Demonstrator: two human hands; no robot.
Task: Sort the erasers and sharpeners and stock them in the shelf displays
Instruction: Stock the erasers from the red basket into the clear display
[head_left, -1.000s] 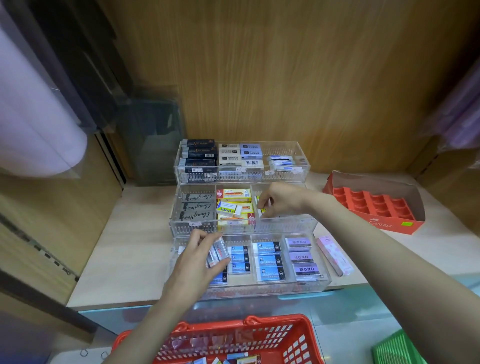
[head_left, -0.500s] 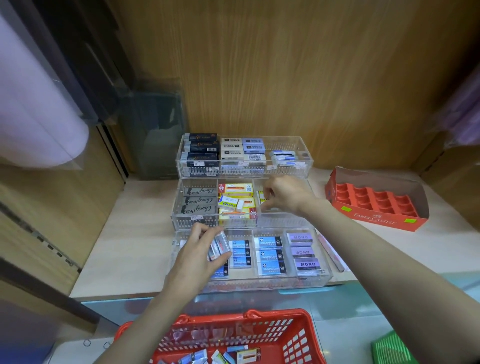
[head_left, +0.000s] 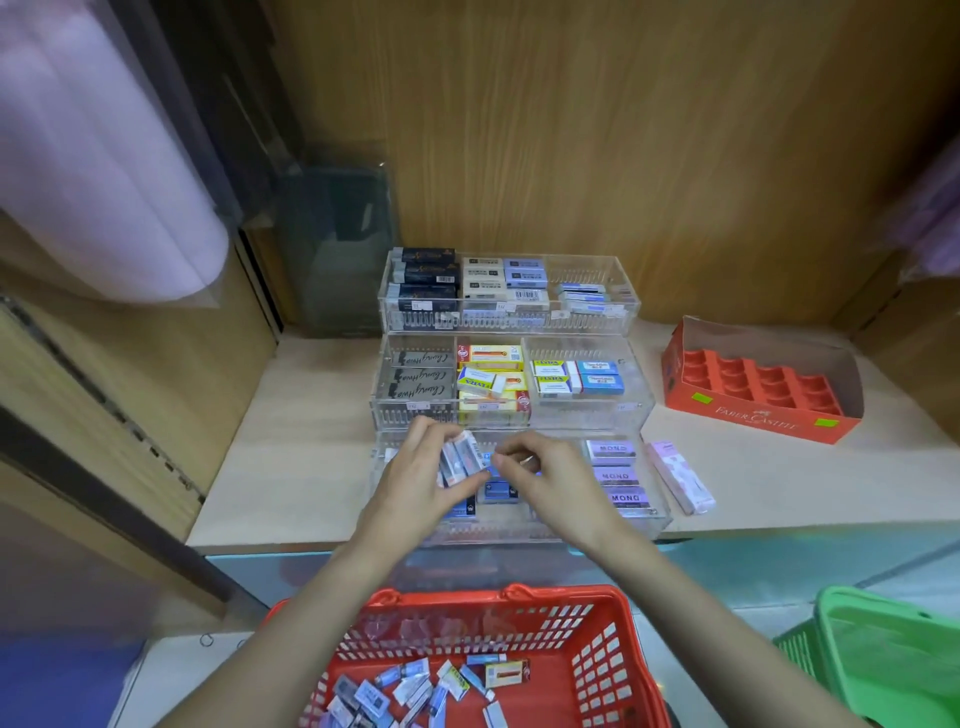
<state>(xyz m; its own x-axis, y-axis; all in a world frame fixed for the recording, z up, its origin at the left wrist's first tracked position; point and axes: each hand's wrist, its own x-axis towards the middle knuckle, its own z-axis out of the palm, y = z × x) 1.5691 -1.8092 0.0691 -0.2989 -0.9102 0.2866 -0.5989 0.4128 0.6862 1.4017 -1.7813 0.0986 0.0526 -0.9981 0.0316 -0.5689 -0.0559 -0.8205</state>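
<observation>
Our left hand (head_left: 415, 486) grips a stack of erasers (head_left: 458, 460) over the front tray (head_left: 644, 525). Our right hand (head_left: 545, 478) curls just beside the stack; we cannot tell if it pinches anything.

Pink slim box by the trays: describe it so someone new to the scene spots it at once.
Start at the three-tier clear acrylic display standing on the pale shelf. Its lowest tier holds purple MONO erasers in the right column. Just past that tier's right wall, flat on the shelf, lies the pink slim box: unlike its neighbours it is pink, long and narrow, and sits in no compartment.
</observation>
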